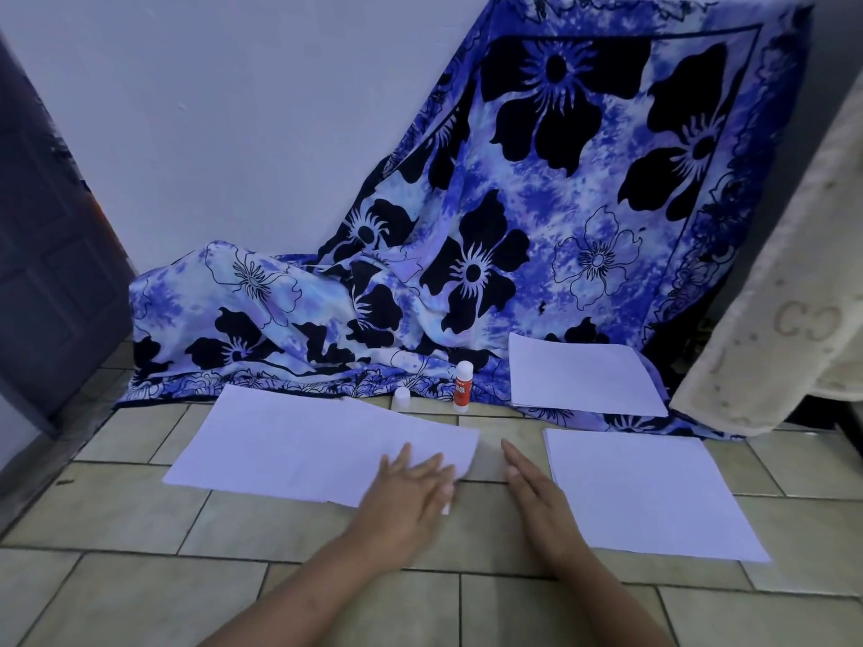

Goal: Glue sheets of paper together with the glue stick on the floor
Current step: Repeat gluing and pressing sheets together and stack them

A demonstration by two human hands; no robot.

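The left hand [411,495] lies flat on the near right corner of the left-hand sheets [303,448], fingers straight and slightly spread, pressing the paper to the tiled floor [140,600]. The right hand [537,499] sits beside it with fingers straight and together, holding nothing, in the gap between those sheets and another white sheet [654,497] to the right; whether it touches the tiles is hard to tell. The glue stick [463,387] stands upright and uncapped at the edge of the blue flowered cloth [537,203], with its white cap [401,398] near it on the left. A further paper stack [583,380] lies on the cloth behind.
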